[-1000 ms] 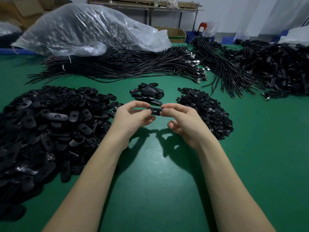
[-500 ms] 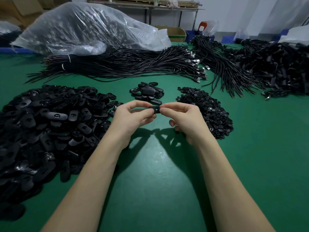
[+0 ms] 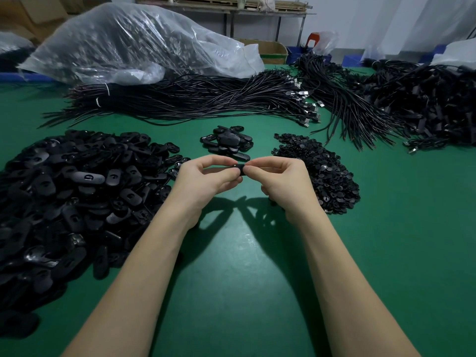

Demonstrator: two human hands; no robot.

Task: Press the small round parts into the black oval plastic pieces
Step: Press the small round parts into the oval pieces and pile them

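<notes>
Over on the left of the green bench, a big heap of black oval pieces sprawls right out to the edge. Moving in, the left hand hovers above the bench, thumb and curled fingers pinching one end of a single black oval piece. That piece sits right between the two hands, held up off the surface. The right hand meets it from the other side, fingertips pinched on its other end; whether a round part is under them, I can't tell. Just behind the hands lies a small cluster of ovals. Further right, touching the right hand's far side, there's the pile of small round parts. Along the back: a clear plastic bag, then bundled black cables running off to the right.
</notes>
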